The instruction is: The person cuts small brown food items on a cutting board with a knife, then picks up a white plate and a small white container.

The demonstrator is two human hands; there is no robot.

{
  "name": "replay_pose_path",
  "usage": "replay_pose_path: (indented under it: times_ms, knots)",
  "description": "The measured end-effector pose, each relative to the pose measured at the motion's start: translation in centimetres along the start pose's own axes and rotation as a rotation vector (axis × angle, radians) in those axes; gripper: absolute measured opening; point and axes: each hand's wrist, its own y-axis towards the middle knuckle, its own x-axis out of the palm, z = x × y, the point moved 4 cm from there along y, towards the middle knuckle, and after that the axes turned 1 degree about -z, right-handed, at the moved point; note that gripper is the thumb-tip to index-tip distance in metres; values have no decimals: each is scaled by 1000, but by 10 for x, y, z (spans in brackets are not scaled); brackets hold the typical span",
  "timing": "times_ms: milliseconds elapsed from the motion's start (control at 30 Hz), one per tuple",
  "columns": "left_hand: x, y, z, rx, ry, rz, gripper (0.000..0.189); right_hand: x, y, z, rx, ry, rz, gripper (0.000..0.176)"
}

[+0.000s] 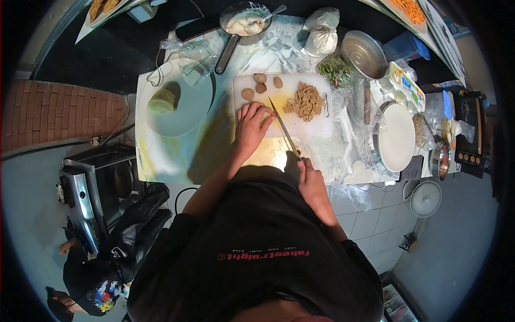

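Observation:
On the white cutting board [316, 129], my left hand [252, 126] presses down with its fingers bent together; what lies beneath them is too small to make out. My right hand [312, 185] is wrapped round the handle of a long knife [286, 131]. The blade points away from me, its tip just right of my left fingertips. Several round brown pieces [260, 88] lie behind my left hand. A pile of brown cut strips [308, 102] sits to the right of the blade.
A large plate [179, 121] with a green cabbage piece [162, 102] stands left. Behind are a pan [248, 40], white bags [322, 40] and a metal bowl [365, 53]. A white plate [397, 137] stands right. Another person [99, 284] is at lower left, near a stove [83, 201].

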Motion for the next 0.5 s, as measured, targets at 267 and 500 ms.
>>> replay_pose_path:
  times_ms: [267, 500]
  knots:
    - [-2, 1, 2, 8, 9, 22, 19, 3, -1, -1, 15, -18, 10, 38]
    - [0, 0, -1, -22, -2, 2, 17, 4, 0, -1, 17, -36, 15, 39]
